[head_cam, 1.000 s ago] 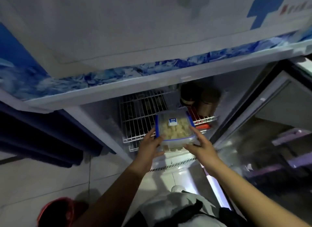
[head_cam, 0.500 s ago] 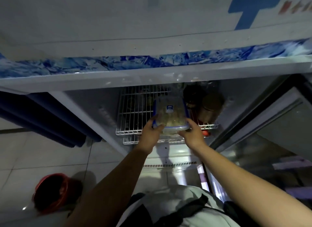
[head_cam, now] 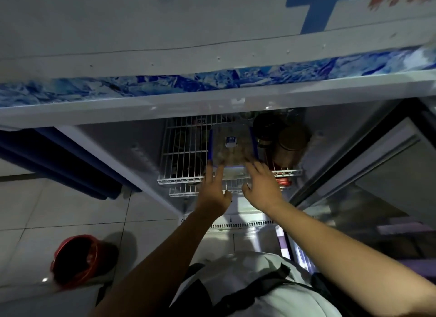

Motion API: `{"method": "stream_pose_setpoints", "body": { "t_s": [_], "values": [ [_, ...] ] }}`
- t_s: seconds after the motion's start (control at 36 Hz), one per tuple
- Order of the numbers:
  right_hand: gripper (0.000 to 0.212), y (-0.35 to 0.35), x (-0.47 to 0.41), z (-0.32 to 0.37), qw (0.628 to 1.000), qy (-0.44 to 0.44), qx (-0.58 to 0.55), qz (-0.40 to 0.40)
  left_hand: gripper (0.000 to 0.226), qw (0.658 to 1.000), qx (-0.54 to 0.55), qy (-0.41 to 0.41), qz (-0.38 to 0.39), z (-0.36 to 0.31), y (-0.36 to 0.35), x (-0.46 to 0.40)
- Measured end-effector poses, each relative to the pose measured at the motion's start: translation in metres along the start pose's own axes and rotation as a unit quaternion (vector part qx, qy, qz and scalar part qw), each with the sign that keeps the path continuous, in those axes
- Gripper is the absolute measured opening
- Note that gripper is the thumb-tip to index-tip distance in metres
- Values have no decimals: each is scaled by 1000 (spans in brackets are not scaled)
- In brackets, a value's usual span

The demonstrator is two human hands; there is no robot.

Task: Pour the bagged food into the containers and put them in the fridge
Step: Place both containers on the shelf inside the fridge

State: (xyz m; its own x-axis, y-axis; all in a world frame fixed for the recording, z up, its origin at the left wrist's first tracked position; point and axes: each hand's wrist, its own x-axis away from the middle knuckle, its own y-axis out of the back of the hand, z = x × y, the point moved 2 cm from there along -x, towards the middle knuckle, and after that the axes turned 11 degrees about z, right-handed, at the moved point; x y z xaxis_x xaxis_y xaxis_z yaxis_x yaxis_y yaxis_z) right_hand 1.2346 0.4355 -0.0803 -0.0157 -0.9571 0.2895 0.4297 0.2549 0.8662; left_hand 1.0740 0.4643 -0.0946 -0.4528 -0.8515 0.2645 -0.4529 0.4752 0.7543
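Observation:
A clear food container (head_cam: 232, 149) with blue lid clips and a pale food filling lies flat on the upper white wire shelf (head_cam: 184, 151) inside the open fridge. My left hand (head_cam: 213, 191) has its fingers spread, the fingertips against the container's near left corner. On the near right edge my right hand (head_cam: 262, 184) also rests with fingers apart, slightly blurred. Neither hand wraps around the container.
Two round brown jars (head_cam: 292, 139) stand on the same shelf just right of the container. A second wire shelf (head_cam: 188, 191) sits below. The glass fridge door (head_cam: 377, 175) hangs open at right. A red bucket (head_cam: 73, 260) stands on the tiled floor at left.
The container went from being held in front of the fridge to lying deeper on the upper shelf. Both hands loosened their grip and now only touch its near end.

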Motion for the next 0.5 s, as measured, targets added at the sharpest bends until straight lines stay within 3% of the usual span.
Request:
{"method": "stream_pose_setpoints", "body": {
  "t_s": [0.19,0.5],
  "values": [
    [73,11,-20,-1,996,-6,-78,51,86,998,43,3,49,1,11,-23],
    [72,-14,-14,-1,998,-42,-20,49,89,997,-43,17,65,7,8,-14]
  ]
}}
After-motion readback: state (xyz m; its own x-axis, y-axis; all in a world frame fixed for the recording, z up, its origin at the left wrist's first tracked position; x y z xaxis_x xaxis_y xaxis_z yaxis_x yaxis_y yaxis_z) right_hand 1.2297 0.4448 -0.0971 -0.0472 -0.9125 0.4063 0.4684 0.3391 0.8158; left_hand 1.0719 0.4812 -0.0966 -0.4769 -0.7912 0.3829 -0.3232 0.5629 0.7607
